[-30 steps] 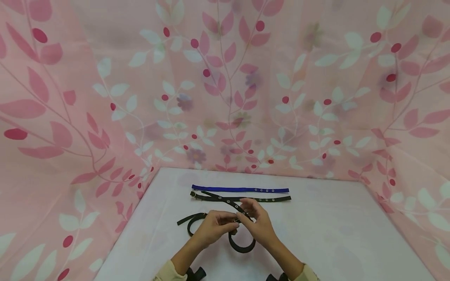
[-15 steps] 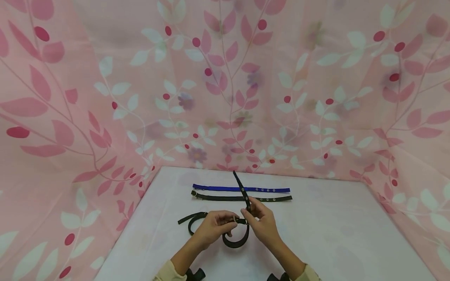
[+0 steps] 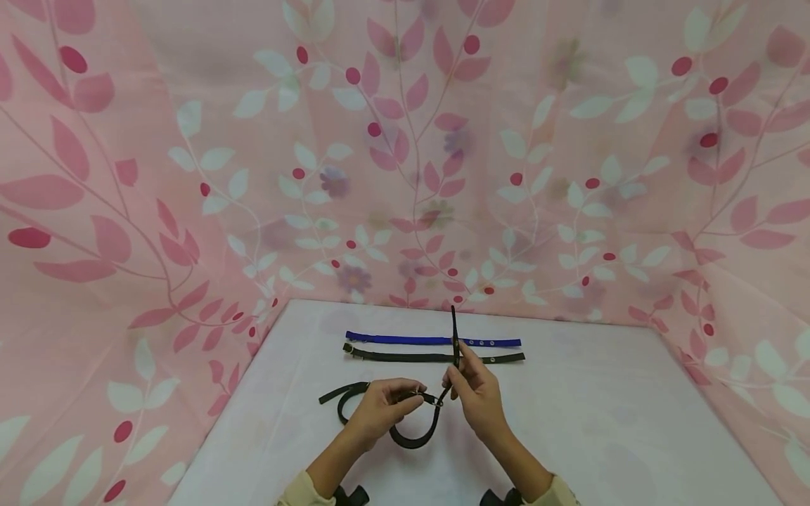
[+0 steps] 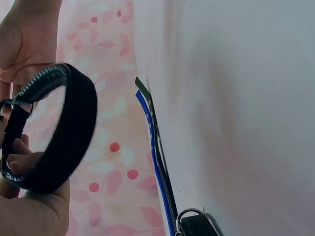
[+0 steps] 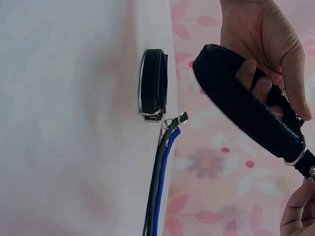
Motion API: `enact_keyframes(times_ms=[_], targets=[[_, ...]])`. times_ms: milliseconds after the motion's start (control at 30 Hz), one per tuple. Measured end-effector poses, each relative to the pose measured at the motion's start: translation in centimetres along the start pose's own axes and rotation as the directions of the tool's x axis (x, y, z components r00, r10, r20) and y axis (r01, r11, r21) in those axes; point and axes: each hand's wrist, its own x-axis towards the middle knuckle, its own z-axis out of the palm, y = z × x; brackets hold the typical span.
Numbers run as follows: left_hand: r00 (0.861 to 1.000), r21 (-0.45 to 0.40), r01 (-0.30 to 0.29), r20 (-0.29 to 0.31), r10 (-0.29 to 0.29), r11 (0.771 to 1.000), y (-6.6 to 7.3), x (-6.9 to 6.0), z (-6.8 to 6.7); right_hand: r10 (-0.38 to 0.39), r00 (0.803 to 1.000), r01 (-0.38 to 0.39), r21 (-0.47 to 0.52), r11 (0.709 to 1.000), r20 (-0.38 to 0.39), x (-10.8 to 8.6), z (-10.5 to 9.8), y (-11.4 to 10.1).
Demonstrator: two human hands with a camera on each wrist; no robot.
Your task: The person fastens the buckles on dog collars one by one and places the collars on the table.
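A black collar (image 3: 413, 443) with a metal ring and eyelets is bent into a loop above the table. My left hand (image 3: 380, 409) pinches its buckle end; the fingers partly cover the buckle. With thumb and fingers, my right hand (image 3: 479, 395) grips the strap's free end, whose tip points up and away. In the left wrist view the collar's loop (image 4: 81, 128) hangs in front of both hands. The right wrist view shows the collar's padded band (image 5: 236, 105) crossing the left fingers, with the right hand (image 5: 298, 211) at the lower edge.
Behind the hands, a blue collar (image 3: 399, 340) and a dark green collar (image 3: 395, 357) lie flat side by side on the white table (image 3: 601, 407). A fastened dark collar (image 3: 344, 402) lies beyond the left wrist. Pink floral cloth (image 3: 405, 176) surrounds the table.
My right hand has moved slightly right, drawing the strap's free end along; its tip has swung from pointing left to upright. The collar's loop has shifted left, and my left hand stays nearly in place.
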Motion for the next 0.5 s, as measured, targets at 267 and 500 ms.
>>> enact_keyframes(times_ms=[267, 500], targets=[[1.000, -0.036, -0.017, -0.020, 0.016, 0.999, -0.51, 0.01, -0.40, 0.038, 0.997, -0.039, -0.009, 0.999, -0.066, -0.03, 0.02, -0.33], [0.997, -0.043, -0.044, -0.060, 0.042, 0.998, -0.43, -0.10, -0.47, 0.064, 0.996, -0.068, -0.063, 0.996, -0.070, -0.18, 0.01, -0.23]])
